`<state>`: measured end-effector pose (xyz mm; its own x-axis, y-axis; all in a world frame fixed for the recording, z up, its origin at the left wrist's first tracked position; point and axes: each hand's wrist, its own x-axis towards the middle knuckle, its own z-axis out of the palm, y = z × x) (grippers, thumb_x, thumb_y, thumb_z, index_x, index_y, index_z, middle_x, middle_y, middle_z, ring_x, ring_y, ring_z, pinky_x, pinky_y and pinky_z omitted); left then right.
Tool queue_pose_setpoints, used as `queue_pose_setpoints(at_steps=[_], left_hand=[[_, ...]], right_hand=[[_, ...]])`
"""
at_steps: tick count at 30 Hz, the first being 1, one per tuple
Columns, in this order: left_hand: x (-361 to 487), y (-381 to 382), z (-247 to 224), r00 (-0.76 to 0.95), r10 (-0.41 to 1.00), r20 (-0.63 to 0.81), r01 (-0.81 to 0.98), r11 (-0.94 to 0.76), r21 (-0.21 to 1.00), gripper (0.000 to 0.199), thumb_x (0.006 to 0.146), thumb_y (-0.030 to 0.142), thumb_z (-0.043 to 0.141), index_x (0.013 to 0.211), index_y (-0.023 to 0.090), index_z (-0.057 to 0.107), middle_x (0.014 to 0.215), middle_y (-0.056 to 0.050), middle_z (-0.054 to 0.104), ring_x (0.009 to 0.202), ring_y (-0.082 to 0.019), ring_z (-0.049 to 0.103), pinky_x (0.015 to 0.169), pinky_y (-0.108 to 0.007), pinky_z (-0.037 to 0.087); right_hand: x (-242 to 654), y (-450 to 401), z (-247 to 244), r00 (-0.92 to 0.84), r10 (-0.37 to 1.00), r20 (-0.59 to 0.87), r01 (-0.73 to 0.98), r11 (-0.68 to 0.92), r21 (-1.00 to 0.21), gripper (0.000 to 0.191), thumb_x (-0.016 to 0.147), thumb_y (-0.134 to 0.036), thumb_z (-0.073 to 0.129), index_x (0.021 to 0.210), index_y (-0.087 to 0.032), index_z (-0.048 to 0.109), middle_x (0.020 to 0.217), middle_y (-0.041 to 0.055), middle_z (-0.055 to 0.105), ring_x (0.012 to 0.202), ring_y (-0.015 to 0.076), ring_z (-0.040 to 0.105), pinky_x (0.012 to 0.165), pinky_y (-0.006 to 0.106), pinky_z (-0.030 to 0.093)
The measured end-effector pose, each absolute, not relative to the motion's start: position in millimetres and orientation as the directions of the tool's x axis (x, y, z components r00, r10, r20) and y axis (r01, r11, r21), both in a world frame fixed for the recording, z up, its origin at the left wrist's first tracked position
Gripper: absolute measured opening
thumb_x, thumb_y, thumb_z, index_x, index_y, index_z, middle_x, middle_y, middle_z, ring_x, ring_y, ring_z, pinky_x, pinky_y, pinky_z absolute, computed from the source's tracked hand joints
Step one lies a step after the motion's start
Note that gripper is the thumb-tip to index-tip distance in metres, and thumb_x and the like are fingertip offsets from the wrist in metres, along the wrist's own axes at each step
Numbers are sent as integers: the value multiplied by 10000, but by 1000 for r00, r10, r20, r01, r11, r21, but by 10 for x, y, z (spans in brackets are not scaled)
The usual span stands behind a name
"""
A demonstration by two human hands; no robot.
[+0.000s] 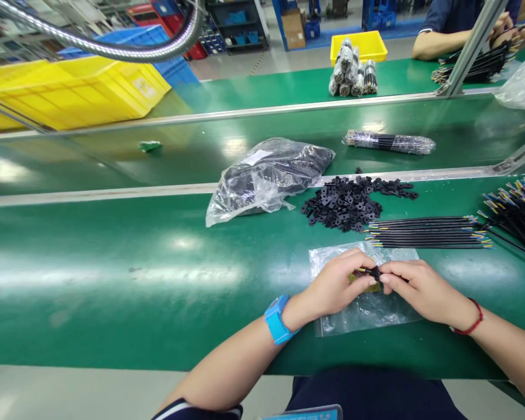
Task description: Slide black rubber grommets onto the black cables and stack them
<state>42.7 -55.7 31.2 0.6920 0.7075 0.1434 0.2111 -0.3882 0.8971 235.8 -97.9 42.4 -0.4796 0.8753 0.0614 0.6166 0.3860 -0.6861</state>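
Both hands (378,286) pinching black part (375,272), green bench (135,274)

You're sat at a long green tabletop (114,274) with a glossy green conveyor belt (114,160) running along behind it between metal rails, and the overhead lights bounce off both as pale smears. Beyond the belt there's a second green bench (266,87) with a big yellow crate (70,90) and a smaller yellow tray (359,45) on it, plus a blue crate (157,44) tucked behind. Further back you get grey floor (245,61), dark shelving (236,23) and a cardboard box (294,28), with a ribbed metal hose (114,49) arcing across the top left.
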Motion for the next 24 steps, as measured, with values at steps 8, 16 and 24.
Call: queue_pose_setpoints(at_steps=[8,16,24], left_hand=[[74,-40,39,225,917,329,601,-396,694,275,820,239,543,1087,175,531,1040,-97,521,934,-216,527,808,-380,476],[-117,248,-253,301,900,315,854,-402,331,369,814,232,512,1165,123,544,1071,-159,506,1000,-308,490,885,-483,439],[-135,264,-273,204,944,260,813,-312,492,239,823,205,482,1046,151,548,947,-97,517,876,-240,535,842,-407,474]], right_hand=[[3706,-763,676,263,737,622,963,-160,-218,275,876,-311,477,994,-140,657,983,135,673,928,267,613,791,394,460],[4920,-771,281,449,692,565,893,-341,-293,198,812,-332,488,767,-199,628,654,89,565,669,219,506,628,381,381],[4215,-657,454,291,807,513,938,-137,-317,278,892,-334,420,996,-157,607,928,134,612,821,235,578,755,412,456]])
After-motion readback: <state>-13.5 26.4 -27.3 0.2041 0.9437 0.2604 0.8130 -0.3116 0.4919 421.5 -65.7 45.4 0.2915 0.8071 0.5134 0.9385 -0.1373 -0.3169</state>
